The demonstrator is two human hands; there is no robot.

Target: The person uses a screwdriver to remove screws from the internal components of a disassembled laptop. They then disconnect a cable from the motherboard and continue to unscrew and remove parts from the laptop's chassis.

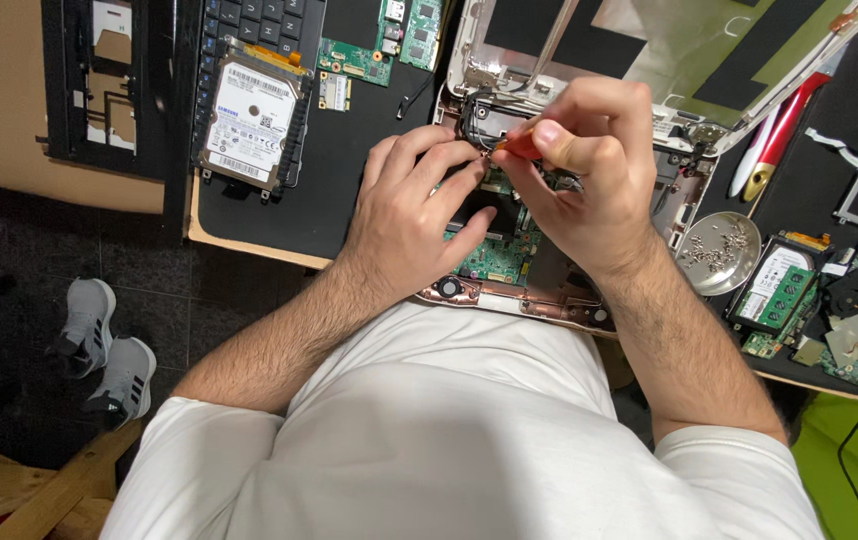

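An opened laptop base (534,290) with a green circuit board (494,260) lies at the desk's near edge. My right hand (584,170) is closed around a small orange-handled screwdriver (521,147), held over the board near the hinge corner (479,115). My left hand (414,205) rests on the board beside it, fingers curled close to the tool's tip. The tip itself is hidden between my fingers.
A hard drive (249,115) lies on the black mat at the left, with small green boards (374,45) and a keyboard (264,20) behind it. At the right are a metal dish of screws (719,250), memory modules (779,290), a red-and-white tool (774,135) and loose parts.
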